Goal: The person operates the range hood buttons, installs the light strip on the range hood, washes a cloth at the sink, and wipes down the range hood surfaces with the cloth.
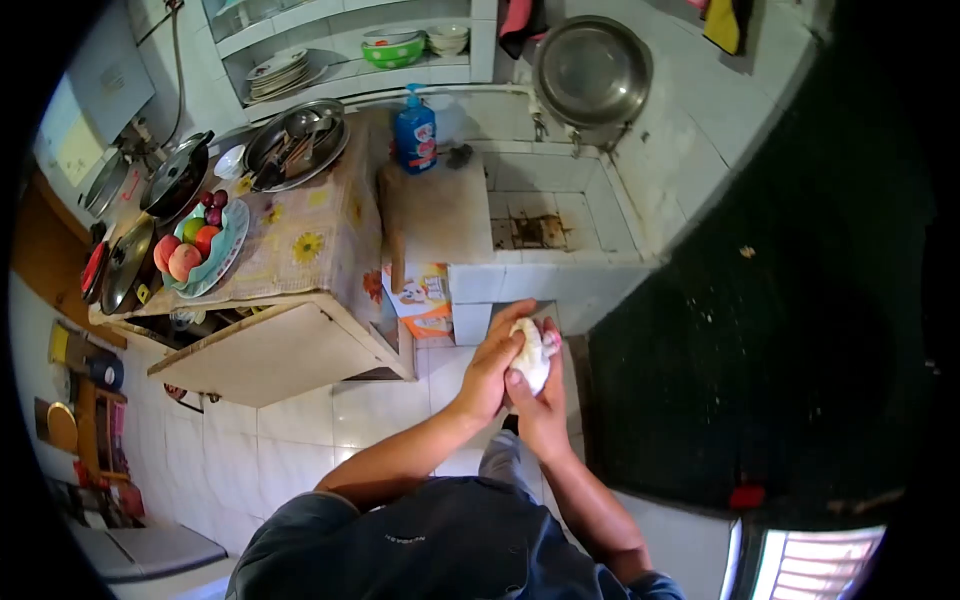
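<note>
A whitish, rounded item (530, 357), perhaps a wadded cloth, is held between my two hands in front of my body, above the tiled floor. My left hand (488, 365) has its fingers wrapped round the item's left side. From the right and below, my right hand (542, 405) grips it, with the thumb across its front. A small pinkish bit shows by the right fingertips. Just beyond my hands is the tiled sink (625, 262), its basin stained brown at the bottom.
A blue soap bottle (415, 135) stands on the ledge left of the sink. The table (330, 235) at left bears a fruit plate (238, 240), pans and a metal tray of utensils (335, 150). Its cabinet door (270, 355) hangs open. A metal basin (592, 72) leans on the wall.
</note>
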`<move>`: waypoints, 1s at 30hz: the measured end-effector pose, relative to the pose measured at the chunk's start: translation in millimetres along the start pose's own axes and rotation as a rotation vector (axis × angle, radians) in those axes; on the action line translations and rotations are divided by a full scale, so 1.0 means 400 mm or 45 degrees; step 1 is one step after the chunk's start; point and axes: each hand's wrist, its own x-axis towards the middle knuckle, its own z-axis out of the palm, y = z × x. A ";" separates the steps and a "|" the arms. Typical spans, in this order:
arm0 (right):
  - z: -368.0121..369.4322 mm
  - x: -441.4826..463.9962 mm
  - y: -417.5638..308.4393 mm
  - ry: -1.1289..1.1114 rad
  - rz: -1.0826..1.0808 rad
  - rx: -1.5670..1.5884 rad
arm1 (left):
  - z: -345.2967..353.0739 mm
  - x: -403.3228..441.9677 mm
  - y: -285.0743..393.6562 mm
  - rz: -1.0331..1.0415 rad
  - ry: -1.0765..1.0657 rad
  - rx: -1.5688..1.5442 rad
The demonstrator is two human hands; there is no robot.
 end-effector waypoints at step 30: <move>0.251 1.629 0.451 -0.301 0.521 -0.280 | -0.797 1.281 0.489 0.929 0.773 2.150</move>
